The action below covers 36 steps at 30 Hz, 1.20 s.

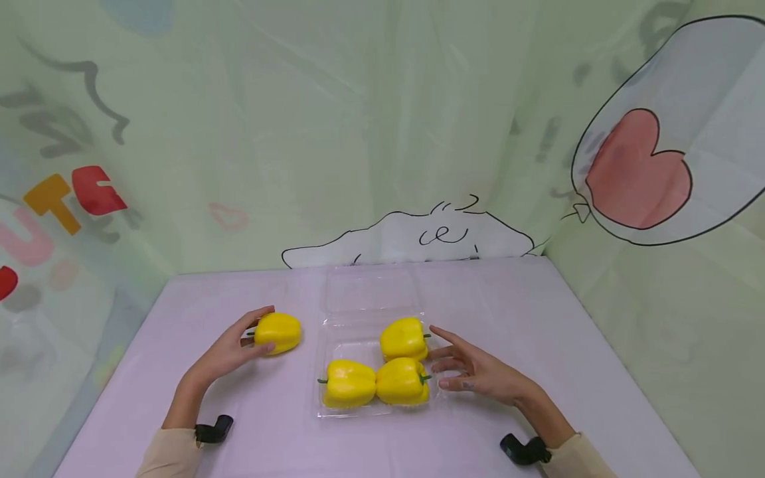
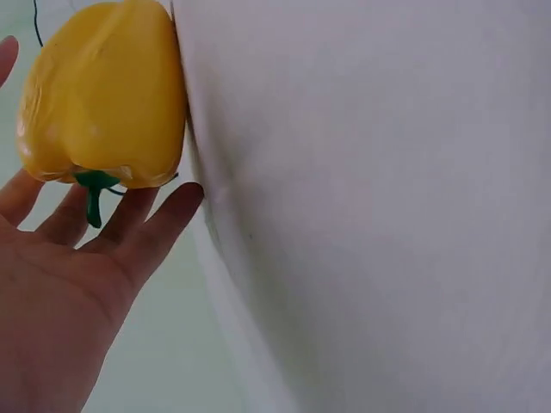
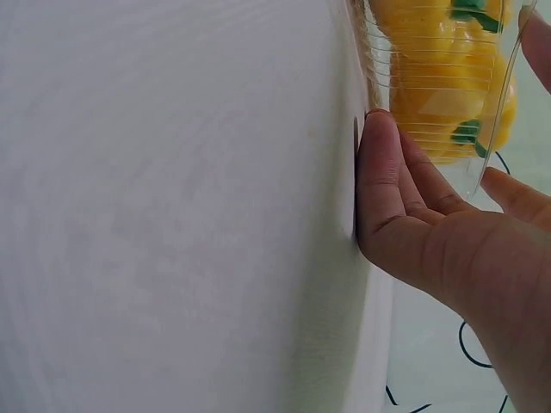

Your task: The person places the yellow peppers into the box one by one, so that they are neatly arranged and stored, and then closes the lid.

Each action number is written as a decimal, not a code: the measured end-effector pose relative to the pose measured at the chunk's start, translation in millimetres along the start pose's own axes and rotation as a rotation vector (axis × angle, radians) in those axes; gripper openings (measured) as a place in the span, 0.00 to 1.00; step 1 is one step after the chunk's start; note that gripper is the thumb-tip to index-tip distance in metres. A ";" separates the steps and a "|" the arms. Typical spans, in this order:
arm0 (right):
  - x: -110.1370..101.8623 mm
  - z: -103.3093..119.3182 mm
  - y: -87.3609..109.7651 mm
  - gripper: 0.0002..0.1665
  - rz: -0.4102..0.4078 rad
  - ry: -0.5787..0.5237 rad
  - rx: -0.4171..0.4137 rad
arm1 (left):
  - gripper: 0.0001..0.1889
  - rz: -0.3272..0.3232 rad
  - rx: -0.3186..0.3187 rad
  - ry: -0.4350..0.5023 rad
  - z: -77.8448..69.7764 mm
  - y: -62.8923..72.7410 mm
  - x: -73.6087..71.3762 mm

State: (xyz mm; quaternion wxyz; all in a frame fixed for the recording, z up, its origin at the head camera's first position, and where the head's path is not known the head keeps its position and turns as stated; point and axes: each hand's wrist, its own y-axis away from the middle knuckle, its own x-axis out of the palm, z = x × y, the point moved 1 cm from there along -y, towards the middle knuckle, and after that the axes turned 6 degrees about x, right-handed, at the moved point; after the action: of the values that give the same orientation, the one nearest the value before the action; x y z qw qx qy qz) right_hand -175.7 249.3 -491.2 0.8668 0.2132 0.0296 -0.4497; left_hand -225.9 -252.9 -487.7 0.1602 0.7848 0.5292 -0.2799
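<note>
My left hand (image 1: pixel 230 345) is at a yellow bell pepper (image 1: pixel 279 333) left of the clear plastic box (image 1: pixel 323 401). Thumb and fingers lie on opposite sides of it, and its green stem points to the palm. In the left wrist view this same pepper (image 2: pixel 108 95) sits close beside the white cloth. Inside the box are three more yellow peppers (image 1: pixel 349 384), two in front and one behind at right. My right hand (image 1: pixel 478 372) is at the box's right side with fingers loosely spread. In the right wrist view the thumb (image 3: pixel 379 172) is low by the ribbed wall.
The box's clear lid (image 1: pixel 373 292) is folded back on the pale table (image 1: pixel 508 299). Printed curtains (image 1: pixel 358 133) stand behind the table and at both sides. Each wrist wears a black camera (image 1: pixel 215 429).
</note>
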 end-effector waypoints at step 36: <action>2.5 -0.7 -0.7 0.59 -0.016 0.026 0.029 | 0.39 -0.035 0.005 -0.006 11.6 -1.4 3.6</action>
State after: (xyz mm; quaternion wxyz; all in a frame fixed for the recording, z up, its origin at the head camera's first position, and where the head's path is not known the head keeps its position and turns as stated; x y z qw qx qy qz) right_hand -174.7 247.3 -492.8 0.8596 0.2312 0.0361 -0.4542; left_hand -229.2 -256.0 -499.0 0.1550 0.7750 0.5416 -0.2863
